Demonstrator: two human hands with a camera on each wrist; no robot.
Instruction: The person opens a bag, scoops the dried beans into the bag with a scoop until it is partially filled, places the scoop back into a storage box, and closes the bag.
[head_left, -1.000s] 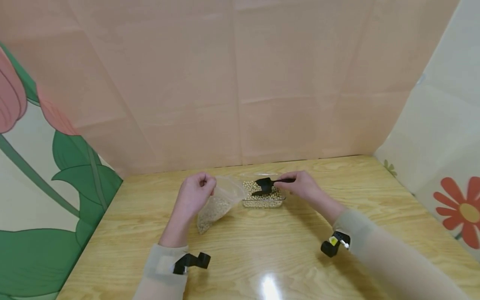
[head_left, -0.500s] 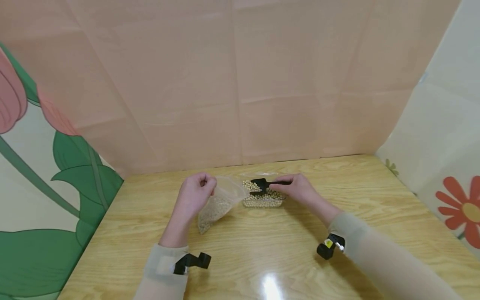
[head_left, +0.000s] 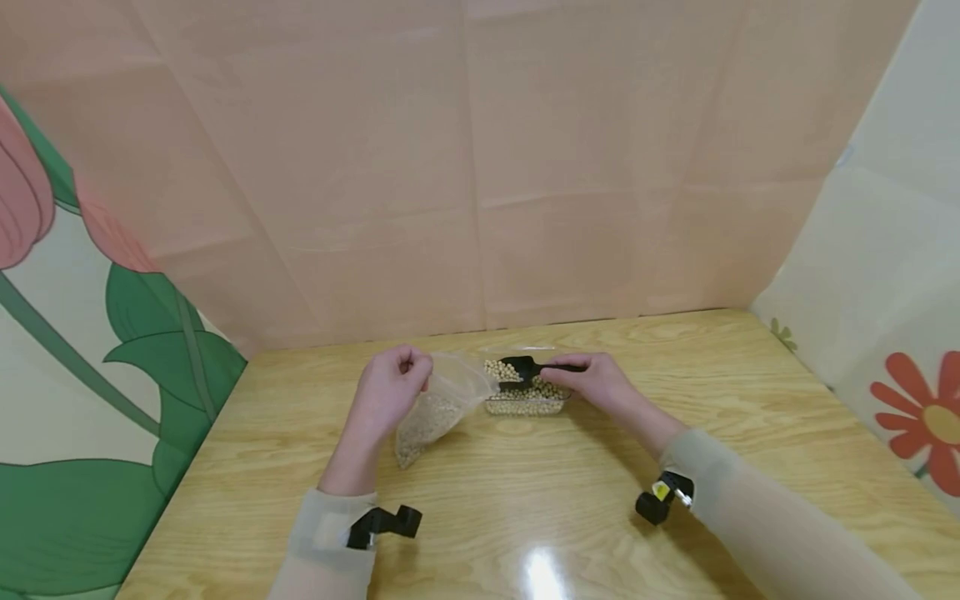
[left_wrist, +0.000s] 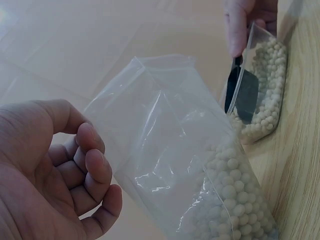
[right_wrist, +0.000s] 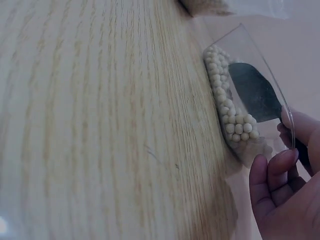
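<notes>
My left hand (head_left: 390, 385) pinches the top edge of a clear zip bag (left_wrist: 160, 125), whose lower part holds many pale round beads or beans (left_wrist: 237, 195). The bag hangs tilted, its mouth toward the clear box. In that box (head_left: 525, 408) lies a layer of the same pale balls. With thumb and fingers my right hand (head_left: 596, 379) grips the handle of a black scoop (head_left: 519, 368). The scoop's blade is down inside the box, among the balls, as the right wrist view also shows through the clear wall (right_wrist: 255, 92).
A wooden table (head_left: 480, 500) lies under everything. Behind it hangs a pink sheet (head_left: 480, 167). Flower-printed panels stand left and right. Each forearm carries a black wrist camera, the left one (head_left: 382, 525) and the right one (head_left: 663, 497).
My right hand has shifted the scoop slightly left in the box, mostly in the first half second. The left hand and bag have stayed almost still.
</notes>
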